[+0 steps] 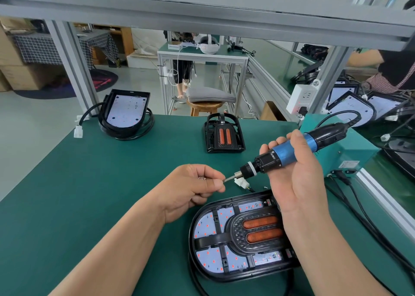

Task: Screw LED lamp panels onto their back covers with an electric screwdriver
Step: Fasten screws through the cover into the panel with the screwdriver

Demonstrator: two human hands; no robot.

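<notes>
Lamp panel (235,235) flat on mat (89,194) under right wrist | right hand (298,179) grips screwdriver (292,150) | left hand (193,188) pinches bit (229,179) tip | risk: screw seated crooked could drop off.

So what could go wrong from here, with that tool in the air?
The left hand pinches the bit of the electric screwdriver that the right hand grips: a start-up could nip fingers. A screw fumbled there might drop into the lamp panel below. One loose screw lies on the mat.
</notes>
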